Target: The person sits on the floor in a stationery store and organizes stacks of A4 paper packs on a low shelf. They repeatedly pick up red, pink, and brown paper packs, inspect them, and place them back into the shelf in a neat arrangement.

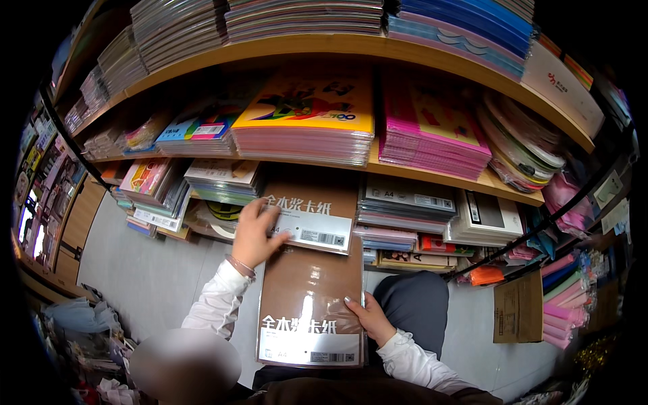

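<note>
My right hand [373, 320] grips the right edge of a brown pack of A4 card paper [311, 281] in a clear sleeve, thumb on top, in front of my body. A white label band with a barcode crosses the pack's near end. My left hand [257, 234] lies with fingers spread on the left front corner of a matching brown pack [324, 195] on the lower shelf. That pack's front end overhangs the far end of the held one. How deep the brown stack goes under it is hidden.
Above is a wooden shelf [304, 48] with stacked paper packs. The shelf beneath it holds yellow-covered packs [309, 101] and pink packs [430, 121]. Black-and-white A4 packs [410, 197] sit right of the brown ones. A cardboard box [517, 309] with pink rolls stands on the floor.
</note>
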Motion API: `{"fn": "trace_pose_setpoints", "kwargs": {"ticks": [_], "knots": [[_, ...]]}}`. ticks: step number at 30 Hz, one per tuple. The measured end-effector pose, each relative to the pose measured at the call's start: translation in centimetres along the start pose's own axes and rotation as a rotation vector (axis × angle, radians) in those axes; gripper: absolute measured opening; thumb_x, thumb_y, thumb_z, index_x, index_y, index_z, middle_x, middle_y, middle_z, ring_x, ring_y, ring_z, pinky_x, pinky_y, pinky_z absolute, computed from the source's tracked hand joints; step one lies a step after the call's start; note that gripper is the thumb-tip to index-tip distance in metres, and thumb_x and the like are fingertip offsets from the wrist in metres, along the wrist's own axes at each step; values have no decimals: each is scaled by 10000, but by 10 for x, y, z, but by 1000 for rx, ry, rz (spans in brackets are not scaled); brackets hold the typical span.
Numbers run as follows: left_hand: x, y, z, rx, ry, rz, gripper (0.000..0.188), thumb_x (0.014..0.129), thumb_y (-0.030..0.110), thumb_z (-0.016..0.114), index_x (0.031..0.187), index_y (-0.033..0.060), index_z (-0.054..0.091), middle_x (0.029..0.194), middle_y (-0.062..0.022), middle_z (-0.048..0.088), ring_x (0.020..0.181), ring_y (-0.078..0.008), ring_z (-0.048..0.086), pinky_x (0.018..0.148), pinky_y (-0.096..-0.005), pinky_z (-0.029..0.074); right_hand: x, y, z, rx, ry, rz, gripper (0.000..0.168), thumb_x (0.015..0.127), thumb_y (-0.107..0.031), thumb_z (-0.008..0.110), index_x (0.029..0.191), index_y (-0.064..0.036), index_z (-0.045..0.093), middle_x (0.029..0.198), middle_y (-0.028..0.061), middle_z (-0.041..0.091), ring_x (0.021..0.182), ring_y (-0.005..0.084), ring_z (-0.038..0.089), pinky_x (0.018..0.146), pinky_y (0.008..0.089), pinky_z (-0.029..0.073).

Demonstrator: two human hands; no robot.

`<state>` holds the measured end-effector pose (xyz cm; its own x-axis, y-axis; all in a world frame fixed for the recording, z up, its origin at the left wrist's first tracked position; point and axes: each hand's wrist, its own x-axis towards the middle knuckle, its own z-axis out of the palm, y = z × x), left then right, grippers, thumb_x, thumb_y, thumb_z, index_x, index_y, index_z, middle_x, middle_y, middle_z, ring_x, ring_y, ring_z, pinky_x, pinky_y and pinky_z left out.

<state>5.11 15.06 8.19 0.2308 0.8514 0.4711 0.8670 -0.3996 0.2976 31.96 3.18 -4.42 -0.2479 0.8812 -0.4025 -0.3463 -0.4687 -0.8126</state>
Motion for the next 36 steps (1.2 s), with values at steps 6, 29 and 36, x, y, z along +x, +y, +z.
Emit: {"fn": "trace_pose_setpoints", "kwargs": {"ticks": [6,29,36], "knots": [[-6,20,21,97,-191,187,511,756,316,667,1240,217,535,1328,-118,429,1244,-366,350,1020,-546,226,1,0,-1,-20,-3,-3,356,886,-153,600,1178,14,482,1065,68,599,944,128,569,839,262,459],[63,-8,86,118,-110,130,482,828,369,571,1261,169,499,1334,-166,410,1255,-361,342,1018,-529,248,3,-2,-1,-7,-4,20,471,859,-199,646,1207,30,427,1114,92,557,984,145,534,854,269,444],[60,-1,86,183,-26,161,517,809,346,589,1275,156,470,1339,-154,405,1252,-355,339,1012,-508,257,6,4,-5,-2,-10,39,454,858,-182,644,1205,19,433,1099,92,565,980,146,542,852,268,445]]}}
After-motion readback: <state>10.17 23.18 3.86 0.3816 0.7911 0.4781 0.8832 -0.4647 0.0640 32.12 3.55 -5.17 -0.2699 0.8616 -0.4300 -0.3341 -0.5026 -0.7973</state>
